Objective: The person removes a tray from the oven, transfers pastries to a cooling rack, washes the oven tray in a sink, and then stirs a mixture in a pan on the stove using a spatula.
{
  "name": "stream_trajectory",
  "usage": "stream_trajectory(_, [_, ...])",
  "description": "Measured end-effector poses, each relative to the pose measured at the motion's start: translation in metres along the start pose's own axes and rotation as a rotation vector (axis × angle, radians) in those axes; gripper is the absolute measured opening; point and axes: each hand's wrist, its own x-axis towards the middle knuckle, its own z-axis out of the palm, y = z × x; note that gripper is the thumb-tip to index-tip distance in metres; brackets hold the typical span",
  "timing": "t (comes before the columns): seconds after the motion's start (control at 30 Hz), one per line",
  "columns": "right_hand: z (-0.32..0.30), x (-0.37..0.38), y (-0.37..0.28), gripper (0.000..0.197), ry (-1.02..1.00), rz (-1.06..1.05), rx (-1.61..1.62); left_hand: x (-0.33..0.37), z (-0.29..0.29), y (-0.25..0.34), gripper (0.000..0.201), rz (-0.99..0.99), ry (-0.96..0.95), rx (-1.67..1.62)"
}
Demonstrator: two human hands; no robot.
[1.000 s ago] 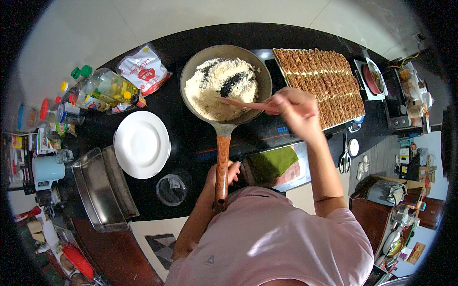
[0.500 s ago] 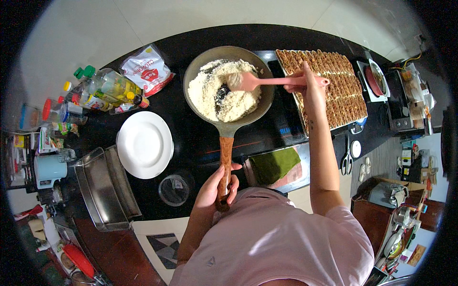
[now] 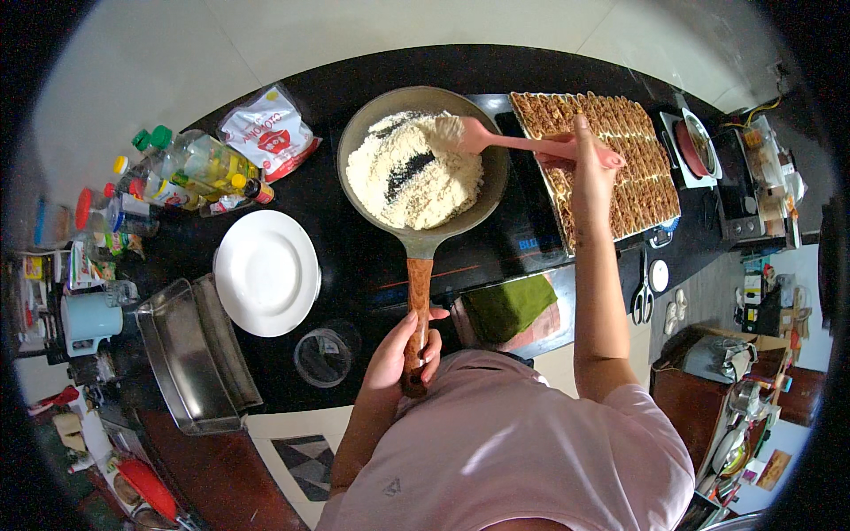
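Note:
A frying pan (image 3: 423,241) with a wooden handle stands on the black cooktop. My left hand (image 3: 395,358) is wrapped round the end of that handle. Inside the pan lies a pale, crumbly, flour-like powder (image 3: 372,177), with a patch of dark pan bottom showing through its middle. My right hand (image 3: 588,168) grips a pink spatula (image 3: 513,142) by its handle. The spatula's head, coated with powder, is at the upper right part of the powder, near the pan's far wall. Beneath my right hand and forearm is a tray of brown-topped, rowed pieces (image 3: 633,150).
White plates (image 3: 266,274), a clear cup (image 3: 322,357) and metal loaf tins (image 3: 190,354) stand left of the pan. Behind them are oil bottles (image 3: 204,159) and a white bag (image 3: 268,133). A green cloth (image 3: 509,308) lies near my body; scissors (image 3: 642,301) lie at right.
The spatula has moved up and to the right through the powder, with my right hand shifting slightly right. More dark pan bottom shows. My left hand keeps its hold on the handle.

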Motion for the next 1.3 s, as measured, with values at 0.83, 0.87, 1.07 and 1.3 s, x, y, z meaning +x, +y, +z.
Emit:
stream_trajectory(0.83, [0.036,-0.056,-0.015,0.008,-0.806,-0.554,-0.443,0.001,0.011,0.009,0.048,-0.014,0.058,0.019])
stream_trajectory(0.87, [0.028,-0.05,-0.021,0.012,-0.813,-0.565,-0.462,0.001,0.011,0.008,0.048,0.0,0.064,0.002])
stream_trajectory(1.07, [-0.007,-0.013,-0.057,0.014,-0.913,-0.198,-0.373,0.001,0.008,0.006,0.047,0.031,0.038,-0.019])
stream_trajectory(1.3, [0.027,-0.024,-0.033,0.011,-1.021,-0.288,-0.369,0.002,0.011,0.009,0.048,0.023,0.056,0.031])
